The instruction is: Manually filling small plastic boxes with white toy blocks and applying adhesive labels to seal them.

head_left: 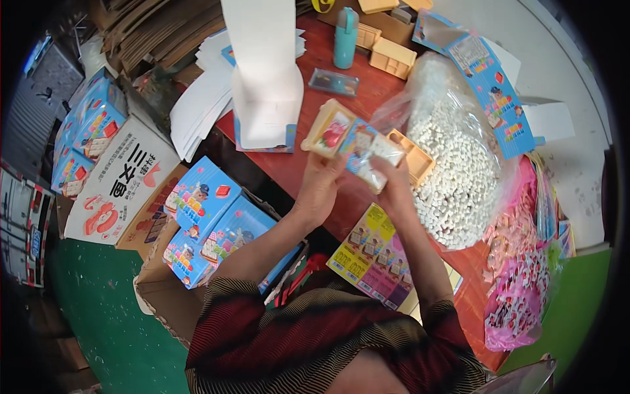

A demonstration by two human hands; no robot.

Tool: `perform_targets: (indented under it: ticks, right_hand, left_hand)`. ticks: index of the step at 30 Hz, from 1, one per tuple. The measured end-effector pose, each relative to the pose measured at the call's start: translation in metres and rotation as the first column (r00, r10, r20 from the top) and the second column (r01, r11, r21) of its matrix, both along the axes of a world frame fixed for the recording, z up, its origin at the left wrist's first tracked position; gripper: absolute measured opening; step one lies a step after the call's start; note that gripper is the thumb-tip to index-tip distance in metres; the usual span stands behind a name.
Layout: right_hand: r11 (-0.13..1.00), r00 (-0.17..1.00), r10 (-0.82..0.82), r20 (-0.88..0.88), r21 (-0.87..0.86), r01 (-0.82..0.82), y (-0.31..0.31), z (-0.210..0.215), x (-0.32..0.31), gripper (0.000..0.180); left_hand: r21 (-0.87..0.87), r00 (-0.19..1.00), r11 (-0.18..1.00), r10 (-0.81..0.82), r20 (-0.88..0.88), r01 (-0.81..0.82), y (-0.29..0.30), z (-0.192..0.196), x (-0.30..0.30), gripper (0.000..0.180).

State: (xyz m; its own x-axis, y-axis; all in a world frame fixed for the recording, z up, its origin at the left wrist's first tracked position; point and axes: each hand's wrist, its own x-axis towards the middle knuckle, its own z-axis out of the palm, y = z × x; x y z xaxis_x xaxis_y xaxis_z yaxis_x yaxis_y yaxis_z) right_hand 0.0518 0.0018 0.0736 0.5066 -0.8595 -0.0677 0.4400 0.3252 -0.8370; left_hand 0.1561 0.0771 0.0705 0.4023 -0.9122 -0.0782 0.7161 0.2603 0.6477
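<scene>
Above the red table, my left hand [321, 182] is closed on a small beige plastic tray [310, 140] with a red-and-pink packet [333, 133] in it. My right hand [394, 186] grips a blue-and-white packet [371, 155], thumb on top. The packet lies right against the tray's side, and I cannot make out whether the two are joined. Just beyond my right hand sits another beige tray [417, 163]. To its right, a large clear plastic bag [457, 167] is full of small white pieces.
An open white box [266, 98] stands ahead. At left, a carton [151, 268] holds blue printed boxes [199, 190]. Colourful printed sheets [374, 256] lie by my right forearm. Pink bags [516, 302] of small packets are at right. A teal bottle [345, 41] stands at the back.
</scene>
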Motion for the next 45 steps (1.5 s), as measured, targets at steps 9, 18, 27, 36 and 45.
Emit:
perform_targets:
  ticks: [9,18,27,36,45]
  right_hand:
    - [0.983,0.992,0.123,0.017,-0.143,-0.12,-0.044,0.058,0.014,0.04]
    - [0.925,0.945,0.328,-0.01,-0.202,-0.323,-0.058,0.065,0.098,0.027]
    - [0.871,0.825,-0.217,-0.522,-0.485,-0.077,-0.076,0.035,0.127,0.044]
    - [0.929,0.86,-0.183,-0.477,-0.37,-0.007,-0.068,0.035,0.094,0.049]
    - [0.865,0.755,-0.302,-0.581,-0.5,-0.039,-0.068,0.034,0.071,0.074]
  left_hand:
    - [-0.289,-0.258,0.597,0.138,0.956,-0.748,0.017,0.017,0.125,0.071]
    - [0.138,0.037,0.647,-0.167,0.985,-0.75,-0.003,-0.031,0.119,0.06]
    - [0.314,0.109,0.685,-0.327,0.939,-0.657,-0.005,-0.016,0.055,0.067]
    - [0.35,0.114,0.708,-0.36,0.926,-0.613,-0.003,-0.022,0.054,0.067]
    - [0.324,0.058,0.716,-0.371,0.927,-0.619,-0.004,-0.014,0.053,0.066]
